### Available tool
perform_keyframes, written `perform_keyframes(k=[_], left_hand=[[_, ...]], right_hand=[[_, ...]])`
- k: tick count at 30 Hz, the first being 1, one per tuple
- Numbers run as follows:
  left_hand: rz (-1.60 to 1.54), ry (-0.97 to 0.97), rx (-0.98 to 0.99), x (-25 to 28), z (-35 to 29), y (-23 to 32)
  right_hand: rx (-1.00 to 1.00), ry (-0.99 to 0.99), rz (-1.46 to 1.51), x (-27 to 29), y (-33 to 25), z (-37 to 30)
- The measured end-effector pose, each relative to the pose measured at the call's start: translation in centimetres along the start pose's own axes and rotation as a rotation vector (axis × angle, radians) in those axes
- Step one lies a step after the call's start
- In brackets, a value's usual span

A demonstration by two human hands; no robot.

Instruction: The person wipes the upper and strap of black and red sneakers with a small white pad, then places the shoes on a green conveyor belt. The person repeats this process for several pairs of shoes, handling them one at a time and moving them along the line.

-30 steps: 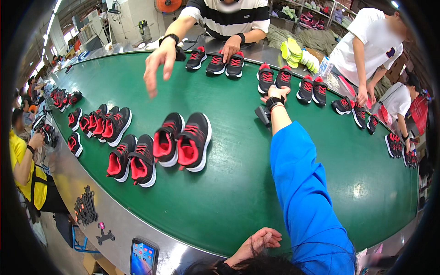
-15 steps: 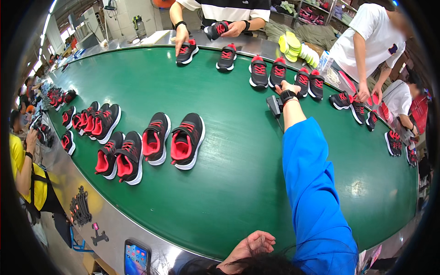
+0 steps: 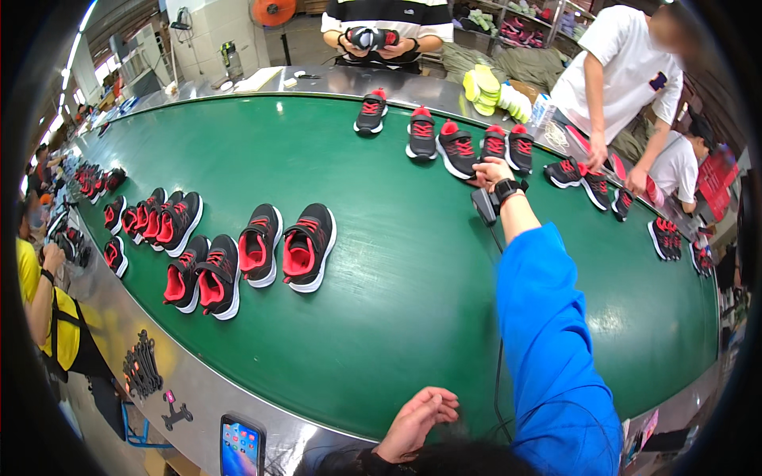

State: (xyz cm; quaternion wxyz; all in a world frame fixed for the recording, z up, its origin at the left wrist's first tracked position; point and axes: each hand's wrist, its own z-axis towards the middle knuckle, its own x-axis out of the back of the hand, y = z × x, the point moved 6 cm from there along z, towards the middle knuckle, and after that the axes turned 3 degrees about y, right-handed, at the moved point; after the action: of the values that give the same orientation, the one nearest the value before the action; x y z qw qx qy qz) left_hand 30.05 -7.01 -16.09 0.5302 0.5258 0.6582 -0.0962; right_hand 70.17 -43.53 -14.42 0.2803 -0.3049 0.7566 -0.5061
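Observation:
My right hand [image 3: 494,172], below a blue sleeve and a black wrist strap, reaches to the far side of the green belt. Its fingers are closed at the toe of a black sneaker [image 3: 456,148] with red laces and a white sole; part of the grip is hidden by the hand. This sneaker stands slightly turned, between one sneaker [image 3: 421,133] on its left and two more sneakers [image 3: 506,147] on its right. Near the belt's front edge my left hand [image 3: 421,420] hovers with loosely curled fingers, holding nothing.
Several black and red sneakers [image 3: 309,247] stand on the green belt [image 3: 381,333] at left. A phone [image 3: 241,446] and black straps [image 3: 143,366] lie on the metal edge [image 3: 198,397]. Across the belt, one co-worker [image 3: 389,20] holds sneakers; another [image 3: 619,79] handles sneakers at right.
My right hand has drawn its sneaker slightly nearer, out of line with the others. The co-worker opposite has lifted a sneaker off the belt and now holds a pair. My left hand stays low.

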Motion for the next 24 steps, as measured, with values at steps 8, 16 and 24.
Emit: perform_keyframes(k=[8,16,24], left_hand=[[0.309,0.570,-0.894,-1.4,-3.7,7.5],[1.016,0.482,-0.903,-4.5,-3.6,9.7],[1.010,0.555,-0.815,-3.8,-3.7,8.8]], right_hand=[[-0.065,-1.010,-0.817,6.3,-0.1,-28.6],[-0.007,-0.424,-0.264,10.0,-3.8,-12.5],[0.218,0.441,0.226,11.1,-3.1,5.5]])
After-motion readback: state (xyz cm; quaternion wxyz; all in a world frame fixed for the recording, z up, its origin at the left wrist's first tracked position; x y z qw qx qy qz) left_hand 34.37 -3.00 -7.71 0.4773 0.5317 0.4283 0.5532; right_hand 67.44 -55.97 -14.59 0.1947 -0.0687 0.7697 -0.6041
